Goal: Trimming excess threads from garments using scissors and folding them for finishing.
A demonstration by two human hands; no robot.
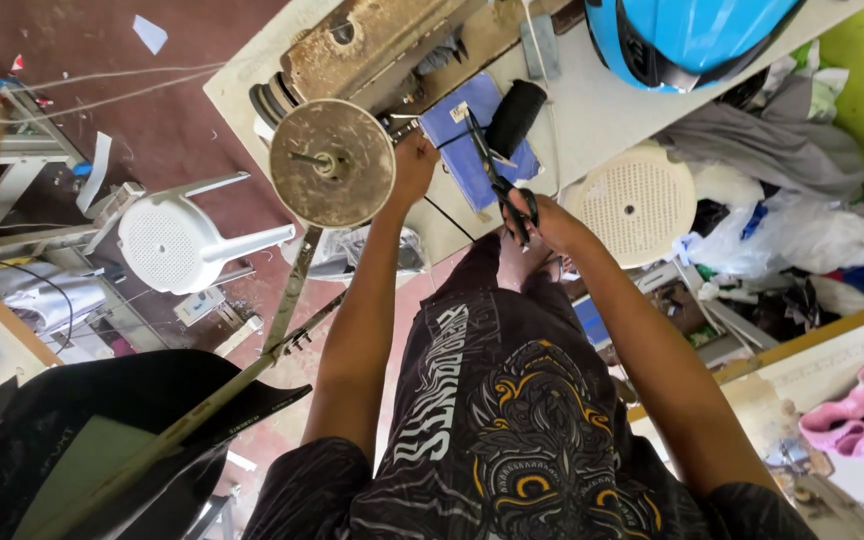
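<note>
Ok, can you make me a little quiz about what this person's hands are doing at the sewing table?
1. True or false: the right hand holds black scissors.
2. What does the left hand touch? A) the blue helmet B) the sewing machine, beside its round metal wheel C) the white plastic chair
3. Fill in: the scissors' blades lie over a ___ cloth.

Key:
1. True.
2. B. The hand is by the wheel; its grip is hidden.
3. Blue.
</note>
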